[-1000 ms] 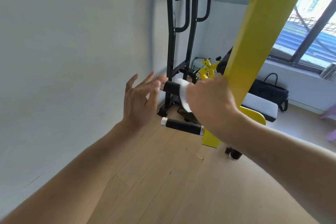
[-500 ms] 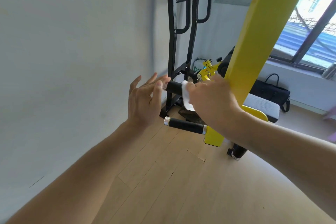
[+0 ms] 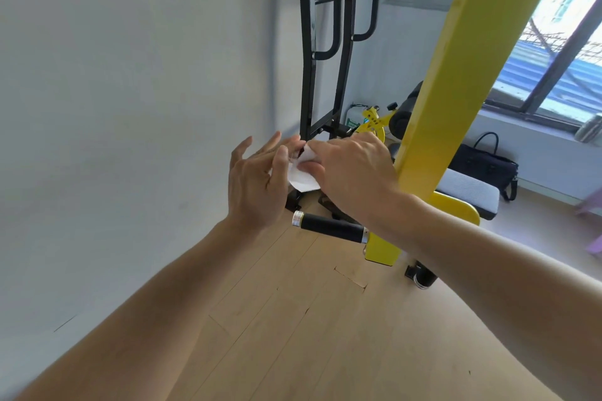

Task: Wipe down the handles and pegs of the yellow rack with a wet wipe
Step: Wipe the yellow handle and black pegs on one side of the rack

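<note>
The yellow rack's upright post point(image 3: 456, 81) rises diagonally at the right. My right hand point(image 3: 351, 169) grips a white wet wipe point(image 3: 301, 177) wrapped over the free end of the upper black handle, which is almost wholly hidden under the hand and wipe. My left hand point(image 3: 257, 185) is held with fingers spread just left of that handle end, fingertips at the wipe's edge; contact cannot be told. Below them the lower black handle point(image 3: 330, 227) with silver end caps sticks out to the left from the post, untouched.
A white wall point(image 3: 130, 107) runs close along the left. A black metal frame point(image 3: 325, 42) stands behind the hands. A grey padded bench point(image 3: 465, 194) and a black bag point(image 3: 485, 168) lie beyond the post under the window. Light wooden floor point(image 3: 309, 319) stretches below.
My right hand has slid the wipe leftward along the upper handle to its free end, covering the black grip. My left hand stays spread beside the end.
</note>
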The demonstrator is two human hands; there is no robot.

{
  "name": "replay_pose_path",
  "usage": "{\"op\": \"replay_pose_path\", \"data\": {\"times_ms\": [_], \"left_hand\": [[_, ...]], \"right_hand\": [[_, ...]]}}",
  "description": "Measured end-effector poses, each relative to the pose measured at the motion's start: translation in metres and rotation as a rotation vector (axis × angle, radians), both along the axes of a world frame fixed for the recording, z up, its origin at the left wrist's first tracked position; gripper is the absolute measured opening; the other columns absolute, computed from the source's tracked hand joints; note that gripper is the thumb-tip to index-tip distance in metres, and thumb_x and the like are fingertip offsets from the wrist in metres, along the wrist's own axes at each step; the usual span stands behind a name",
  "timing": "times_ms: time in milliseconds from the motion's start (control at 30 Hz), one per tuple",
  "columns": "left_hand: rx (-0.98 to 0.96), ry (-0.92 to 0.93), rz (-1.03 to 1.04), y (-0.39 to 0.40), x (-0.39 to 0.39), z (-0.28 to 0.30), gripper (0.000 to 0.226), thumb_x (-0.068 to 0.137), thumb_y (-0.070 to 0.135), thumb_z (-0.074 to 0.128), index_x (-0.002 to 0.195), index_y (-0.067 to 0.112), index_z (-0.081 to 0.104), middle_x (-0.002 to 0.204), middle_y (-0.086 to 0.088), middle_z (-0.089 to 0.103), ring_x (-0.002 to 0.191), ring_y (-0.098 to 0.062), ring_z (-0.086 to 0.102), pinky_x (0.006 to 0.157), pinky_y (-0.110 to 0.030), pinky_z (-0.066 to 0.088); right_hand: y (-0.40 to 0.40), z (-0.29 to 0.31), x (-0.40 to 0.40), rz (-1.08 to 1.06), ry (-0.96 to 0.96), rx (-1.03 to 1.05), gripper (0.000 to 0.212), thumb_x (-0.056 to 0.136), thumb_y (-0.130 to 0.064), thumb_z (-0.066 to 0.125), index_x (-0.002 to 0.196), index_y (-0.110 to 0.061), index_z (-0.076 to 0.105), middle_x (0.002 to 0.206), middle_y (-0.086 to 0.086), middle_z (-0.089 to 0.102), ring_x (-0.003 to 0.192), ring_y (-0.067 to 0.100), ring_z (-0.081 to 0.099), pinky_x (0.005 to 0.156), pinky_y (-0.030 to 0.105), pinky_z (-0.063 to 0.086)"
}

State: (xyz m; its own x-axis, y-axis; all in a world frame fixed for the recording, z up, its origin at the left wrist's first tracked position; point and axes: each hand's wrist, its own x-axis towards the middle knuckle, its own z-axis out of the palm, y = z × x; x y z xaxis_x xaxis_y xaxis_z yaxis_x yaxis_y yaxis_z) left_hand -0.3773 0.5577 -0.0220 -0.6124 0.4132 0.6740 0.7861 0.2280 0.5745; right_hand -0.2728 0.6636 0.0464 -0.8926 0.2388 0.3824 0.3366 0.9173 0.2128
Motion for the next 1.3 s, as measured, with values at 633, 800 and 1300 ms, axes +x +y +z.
{"op": "replay_pose_path", "data": {"times_ms": [633, 800, 1300], "left_hand": [[0.021, -0.054, 0.006, -0.002, 0.003, 0.001, 0.056, 0.103, 0.032, 0.02, 0.118, 0.019, 0.073, 0.122, 0.002, 0.072, 0.131, -0.011, 0.056, 0.117, -0.047, 0.03], [0.042, -0.066, 0.017, -0.001, 0.006, 0.0, 0.058, 0.104, 0.036, 0.019, 0.117, 0.02, 0.073, 0.112, 0.0, 0.076, 0.124, -0.007, 0.059, 0.117, -0.046, 0.032], [0.022, 0.052, 0.007, 0.002, 0.013, -0.002, 0.052, 0.103, 0.025, 0.024, 0.119, 0.017, 0.072, 0.126, -0.001, 0.07, 0.128, -0.012, 0.059, 0.112, -0.049, 0.036]], "right_hand": [[0.011, -0.011, 0.006, 0.085, 0.052, -0.196, 0.041, 0.097, -0.054, 0.051, 0.121, -0.023, 0.062, 0.098, -0.001, 0.076, 0.089, 0.023, 0.071, 0.085, 0.041, 0.056], [0.004, -0.019, -0.002, 0.16, 0.264, -0.495, 0.072, 0.09, -0.047, 0.063, 0.151, -0.019, 0.037, 0.11, 0.003, 0.075, 0.093, 0.025, 0.072, 0.085, 0.043, 0.057], [0.002, -0.014, -0.012, -0.002, 0.094, -0.278, 0.105, 0.093, -0.051, 0.06, 0.156, -0.013, -0.014, 0.077, 0.004, 0.072, 0.058, 0.016, 0.066, 0.063, 0.035, 0.06]]}}
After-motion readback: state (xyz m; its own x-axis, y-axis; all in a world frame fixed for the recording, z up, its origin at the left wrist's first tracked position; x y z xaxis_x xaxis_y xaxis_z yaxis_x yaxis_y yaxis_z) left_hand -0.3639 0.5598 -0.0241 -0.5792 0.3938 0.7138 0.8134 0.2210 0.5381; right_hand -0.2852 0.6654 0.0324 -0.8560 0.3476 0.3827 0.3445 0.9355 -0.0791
